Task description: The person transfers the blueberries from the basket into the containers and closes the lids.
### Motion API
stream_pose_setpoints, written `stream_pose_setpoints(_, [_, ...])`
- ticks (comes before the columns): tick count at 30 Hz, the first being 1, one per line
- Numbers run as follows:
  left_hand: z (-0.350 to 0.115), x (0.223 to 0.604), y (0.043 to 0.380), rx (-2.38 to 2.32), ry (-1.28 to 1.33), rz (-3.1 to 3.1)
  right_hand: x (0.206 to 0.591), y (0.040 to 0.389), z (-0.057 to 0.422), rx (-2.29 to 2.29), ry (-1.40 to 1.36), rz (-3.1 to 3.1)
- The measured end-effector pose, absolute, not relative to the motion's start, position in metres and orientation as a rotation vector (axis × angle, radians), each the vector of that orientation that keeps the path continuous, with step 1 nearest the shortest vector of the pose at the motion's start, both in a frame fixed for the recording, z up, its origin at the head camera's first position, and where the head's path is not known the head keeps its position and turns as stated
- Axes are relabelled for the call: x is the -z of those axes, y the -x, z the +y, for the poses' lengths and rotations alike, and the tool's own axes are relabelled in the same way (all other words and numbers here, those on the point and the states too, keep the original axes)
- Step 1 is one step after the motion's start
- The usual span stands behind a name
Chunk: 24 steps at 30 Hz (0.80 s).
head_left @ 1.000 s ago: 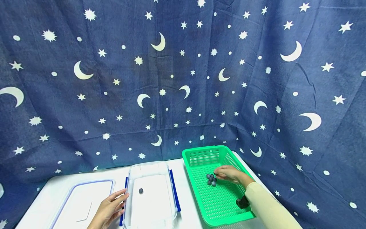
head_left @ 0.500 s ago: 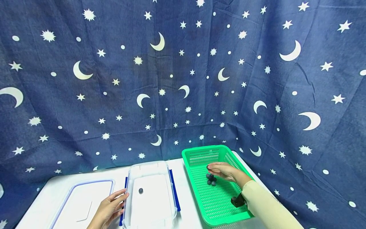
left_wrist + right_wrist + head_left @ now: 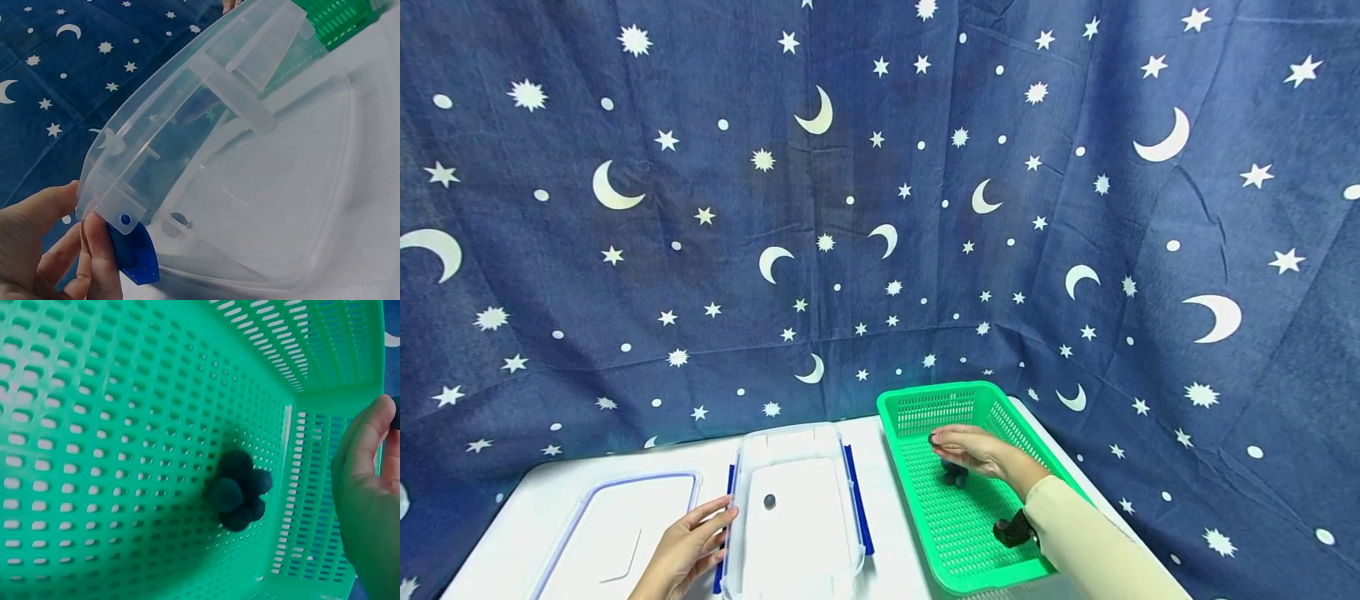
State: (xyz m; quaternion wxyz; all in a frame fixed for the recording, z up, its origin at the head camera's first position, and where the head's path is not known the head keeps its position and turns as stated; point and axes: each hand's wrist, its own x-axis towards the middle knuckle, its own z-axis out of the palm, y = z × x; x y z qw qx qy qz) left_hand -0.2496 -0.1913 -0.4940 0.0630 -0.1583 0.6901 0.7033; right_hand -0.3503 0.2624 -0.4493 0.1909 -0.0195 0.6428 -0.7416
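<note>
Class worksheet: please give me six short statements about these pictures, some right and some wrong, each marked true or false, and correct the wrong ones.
1. The right hand holds a dark ball at its fingertips. True.
2. The left hand grips the edge of the clear box. True.
3. The clear box holds several balls. False: a lone ball lies in it.
4. A cluster of balls lies in the green basket. True.
5. The clear box stands inside the green basket. False: it stands beside it, on the white table.
6. The clear box is closed. False: it is open, and the lid lies to its left.
</note>
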Motion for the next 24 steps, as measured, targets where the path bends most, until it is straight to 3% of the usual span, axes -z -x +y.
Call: stream_pose_setpoints(24, [-0.191, 0.493, 0.249, -2.137, 0.487, 2.07, 0.425, 0.357, 0.218, 2.055, 0.102, 1.707])
